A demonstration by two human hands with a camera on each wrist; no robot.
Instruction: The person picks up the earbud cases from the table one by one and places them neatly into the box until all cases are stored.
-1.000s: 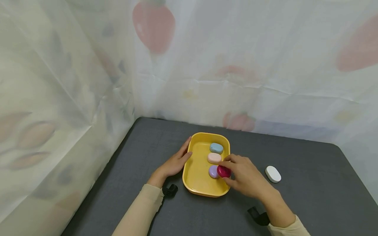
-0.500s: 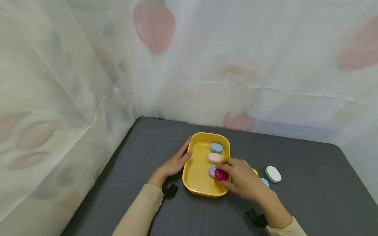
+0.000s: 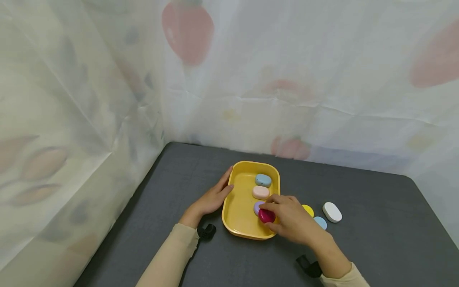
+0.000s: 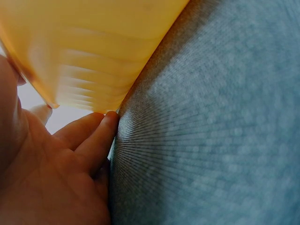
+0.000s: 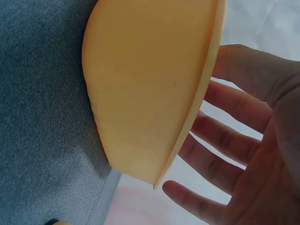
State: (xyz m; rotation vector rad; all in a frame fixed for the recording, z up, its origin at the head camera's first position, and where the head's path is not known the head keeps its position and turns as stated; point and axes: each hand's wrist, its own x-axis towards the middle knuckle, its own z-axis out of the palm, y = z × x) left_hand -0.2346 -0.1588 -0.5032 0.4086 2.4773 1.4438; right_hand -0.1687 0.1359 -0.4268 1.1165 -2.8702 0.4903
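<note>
A yellow rectangular tray [image 3: 236, 215] with rounded corners lies on the dark grey table. My left hand [image 3: 214, 196] holds its left side, thumb at the rim and fingers along the outer wall. Over the tray's front right part, my right hand [image 3: 292, 217] pinches a small glossy red rounded case [image 3: 267, 215] between thumb and fingers. The red case partly covers a lilac rounded case [image 3: 257, 207] in the tray. Behind that lie a pale pink case [image 3: 260, 192] and a blue case [image 3: 263, 180], in a row. In the right wrist view the tray wall hides the red case.
On the table right of the tray lie a white oval case [image 3: 332, 212], a yellow round piece [image 3: 308, 210] and a light blue round piece [image 3: 320, 222]. The right forearm passes close to these. A printed curtain [image 3: 251, 79] hangs behind and left of the table [image 3: 376, 239].
My right hand has shifted slightly left and toward me with the red case, further into the tray. The yellow and light blue pieces have come into sight behind it. The left hand stays put.
</note>
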